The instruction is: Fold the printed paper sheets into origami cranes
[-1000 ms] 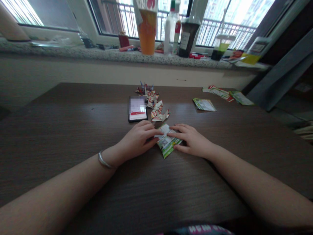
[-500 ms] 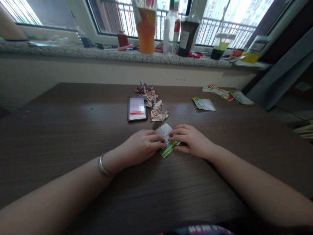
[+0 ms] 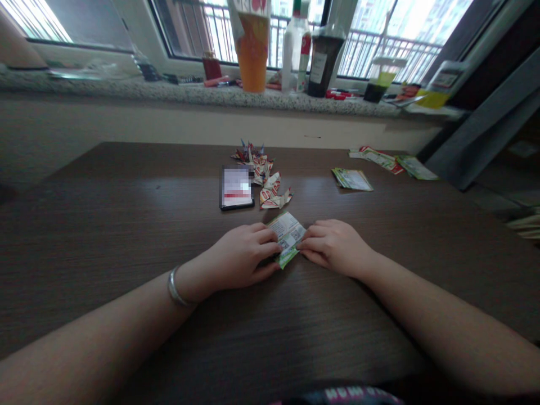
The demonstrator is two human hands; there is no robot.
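Note:
A green and white printed paper (image 3: pixel 288 230), with small text and a square code on it, lies at an angle on the dark wooden table. My left hand (image 3: pixel 248 254) grips its left side, fingers bent over the sheet and the thumb near its lower corner. At the right edge, my right hand (image 3: pixel 333 246) has its fingertips and thumb pinched together on the paper. Just beyond are folded paper pieces (image 3: pixel 272 194) with red lettering, in a row leading back to darker spiky ones (image 3: pixel 248 152). A phone (image 3: pixel 237 188) with a blurred screen lies left of them.
To the right lies a stack of green and white papers (image 3: pixel 352 180), with more printed papers (image 3: pixel 379 160) behind it. Bottles and an orange drink cup (image 3: pixel 253 53) stand on the stone windowsill (image 3: pixel 202 94). Part of another person's arm (image 3: pixel 19 48) shows at upper left.
My right hand has drawn back slightly to the paper's right edge and its fingers have closed together. The left fingers have shifted a little left, uncovering more print.

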